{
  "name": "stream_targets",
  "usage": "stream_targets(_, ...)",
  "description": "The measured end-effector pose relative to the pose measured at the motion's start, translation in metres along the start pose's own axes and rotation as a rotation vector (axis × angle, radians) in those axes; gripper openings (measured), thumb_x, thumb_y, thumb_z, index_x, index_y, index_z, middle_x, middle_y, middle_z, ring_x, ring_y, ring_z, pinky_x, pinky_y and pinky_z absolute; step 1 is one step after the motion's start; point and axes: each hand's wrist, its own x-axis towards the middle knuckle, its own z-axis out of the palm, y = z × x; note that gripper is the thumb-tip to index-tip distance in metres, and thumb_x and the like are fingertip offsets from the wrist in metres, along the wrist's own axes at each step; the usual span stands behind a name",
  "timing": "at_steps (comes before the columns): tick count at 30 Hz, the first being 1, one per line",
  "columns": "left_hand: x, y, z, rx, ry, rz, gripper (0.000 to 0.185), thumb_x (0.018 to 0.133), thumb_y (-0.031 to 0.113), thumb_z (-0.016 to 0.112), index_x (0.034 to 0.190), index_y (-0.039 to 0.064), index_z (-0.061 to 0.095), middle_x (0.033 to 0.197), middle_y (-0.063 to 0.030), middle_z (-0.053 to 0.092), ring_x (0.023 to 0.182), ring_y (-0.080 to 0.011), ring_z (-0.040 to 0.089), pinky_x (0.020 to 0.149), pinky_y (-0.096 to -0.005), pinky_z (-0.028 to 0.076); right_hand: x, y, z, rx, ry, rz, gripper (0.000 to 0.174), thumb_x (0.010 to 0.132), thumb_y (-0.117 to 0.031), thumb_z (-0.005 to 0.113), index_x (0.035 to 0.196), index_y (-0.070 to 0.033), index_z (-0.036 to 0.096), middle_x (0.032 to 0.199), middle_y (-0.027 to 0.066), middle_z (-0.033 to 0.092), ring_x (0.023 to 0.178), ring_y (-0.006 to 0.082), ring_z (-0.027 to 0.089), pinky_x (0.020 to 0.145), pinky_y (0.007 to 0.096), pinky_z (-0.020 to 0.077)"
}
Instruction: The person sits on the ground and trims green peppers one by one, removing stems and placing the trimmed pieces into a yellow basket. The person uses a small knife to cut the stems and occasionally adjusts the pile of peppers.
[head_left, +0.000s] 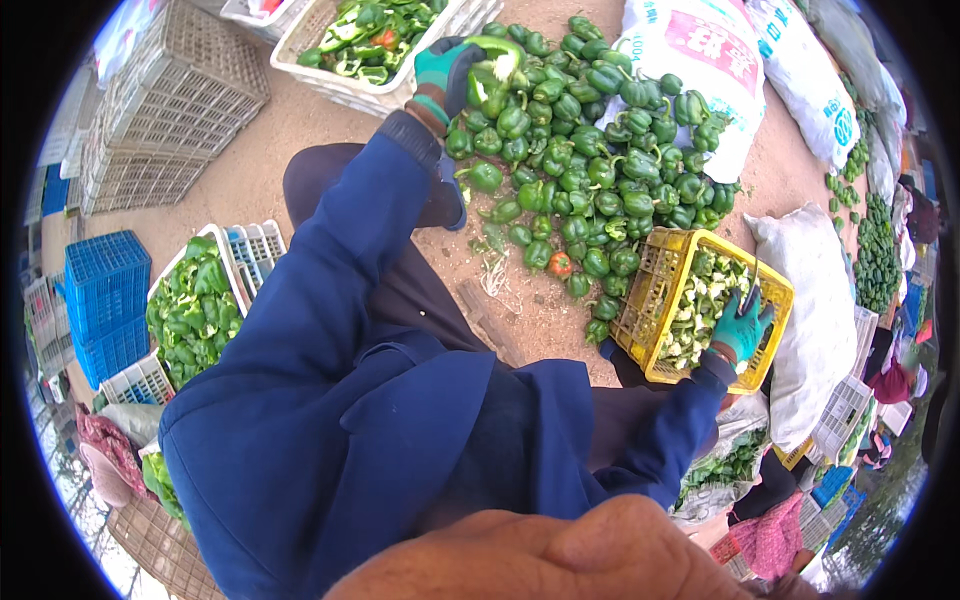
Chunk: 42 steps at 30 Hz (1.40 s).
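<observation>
My left hand (445, 71), in a green and dark rubber-coated glove, grips a cut green bell pepper (491, 71) between the white crate (397, 94) of pepper pieces and a large heap of whole green bell peppers (574, 161). My right hand (741, 326), gloved alike, is over the yellow plastic crate (781, 296), which holds pepper cores and stems (697, 300). A thin blade, apparently a knife (755, 274), projects from its fingers. The fingers hide the handle. One reddish pepper (559, 264) lies at the heap's lower edge.
Stacked grey crates (176, 97) and blue crates (109, 289) stand at the left, near a crate of pepper pieces (196, 307). Printed white sacks (694, 67) lie beyond the heap. A full white sack (806, 322) is right of the yellow crate. Other people are at the far right.
</observation>
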Motion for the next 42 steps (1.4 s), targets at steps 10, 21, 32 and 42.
stream_targets(10,-0.085,0.039,0.075,-0.346,-0.270,-0.130,0.022,0.079,0.006,0.064,0.099,-0.002,0.061,0.094,-0.0062,0.064,0.086,-0.0113,0.059,0.078,-0.0278,0.050,-0.072,-0.275,-0.009,1.901,-0.551,0.272,0.037,0.079,-0.007,0.074,0.105,-0.003,0.048,0.082,0.0056,0.059,0.061,0.0097,0.055,0.050,0.0224,0.0438)
stream_targets(21,-0.060,0.055,0.041,-0.281,-0.178,0.014,0.027,0.080,0.005,0.059,0.106,-0.003,0.059,0.096,-0.0076,0.063,0.085,-0.0120,0.060,0.076,-0.0263,0.051,-0.082,-0.219,0.024,1.630,-0.737,0.494,0.027,0.088,-0.018,0.064,0.106,0.000,0.058,0.079,0.0125,0.064,0.055,0.0190,0.061,0.040,0.0278,0.0456)
stream_targets(32,-0.090,0.058,0.062,-0.038,-0.326,0.208,0.030,0.074,0.002,0.062,0.104,-0.001,0.061,0.100,-0.0092,0.064,0.095,-0.0155,0.061,0.085,-0.0299,0.049,-0.088,-0.260,-0.002,1.916,-0.611,0.287,0.032,0.086,-0.018,0.067,0.110,-0.002,0.052,0.085,0.0088,0.063,0.058,0.0182,0.063,0.038,0.0265,0.0453)
stream_targets(42,-0.038,0.037,0.025,-0.151,-0.161,0.062,0.033,0.075,0.011,0.066,0.106,0.000,0.061,0.096,-0.0108,0.065,0.084,-0.0224,0.063,0.076,-0.0336,0.052,-0.064,-0.168,0.065,1.687,-0.476,0.434,0.024,0.083,-0.009,0.068,0.102,-0.008,0.053,0.060,-0.0014,0.052,0.042,0.0107,0.049,0.035,0.0249,0.0367)
